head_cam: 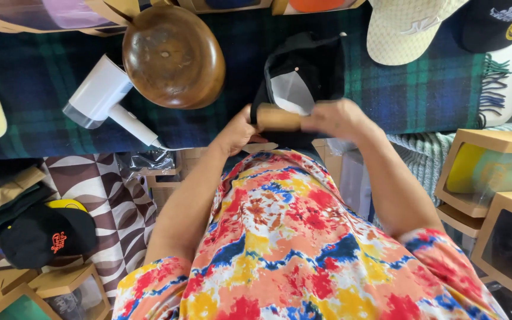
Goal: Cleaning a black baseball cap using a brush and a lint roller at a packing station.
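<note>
L hand (pixel 236 131) & R hand (pixel 334 118) gripped tan roll (pixel 278 117) by its 2 ends, fingers curled round it | black cap (pixel 301 74) touching roll, just behind, on plaid blanket (pixel 422 89) | wooden hat block (pixel 173 56) & white dryer (pixel 103 95) further L

Head camera, steeply downward, close overhead
</note>
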